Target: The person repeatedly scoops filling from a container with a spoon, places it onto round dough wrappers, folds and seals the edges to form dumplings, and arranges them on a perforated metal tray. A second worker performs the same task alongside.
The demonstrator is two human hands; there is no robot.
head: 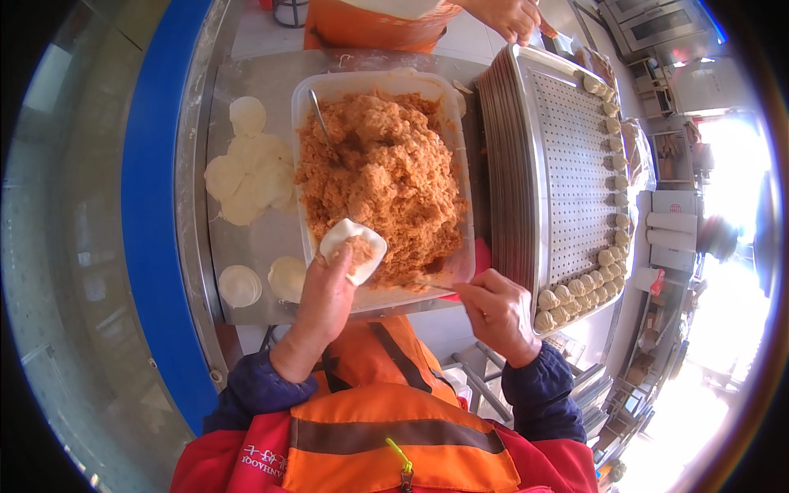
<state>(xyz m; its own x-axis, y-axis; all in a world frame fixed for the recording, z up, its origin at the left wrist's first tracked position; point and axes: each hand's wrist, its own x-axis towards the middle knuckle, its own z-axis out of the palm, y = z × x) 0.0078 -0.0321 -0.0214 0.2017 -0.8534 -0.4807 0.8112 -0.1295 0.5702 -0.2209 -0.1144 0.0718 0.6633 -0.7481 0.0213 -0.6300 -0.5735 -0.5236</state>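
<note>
My left hand (325, 293) holds a round dough wrapper (368, 270) near the front left corner of the tub, with a dab of ground filling (359, 251) on it. Between the fingers of my right hand (500, 311) is the handle of a small metal utensil (439, 285); its far end lies in the filling at the tub's front edge. The translucent plastic tub (467, 185) is heaped with orange-brown ground filling (394, 160). Another metal utensil (318, 117) stands in the heap at the back left.
Flat dough wrappers (249, 175) lie left of the tub, with a stack of wrappers (240, 286) nearer me. At right, a perforated metal tray (573, 160) tops a tall stack and carries pleated buns (576, 288) along two edges. Across the table, another person's hand (508, 18) is at the tray's far corner.
</note>
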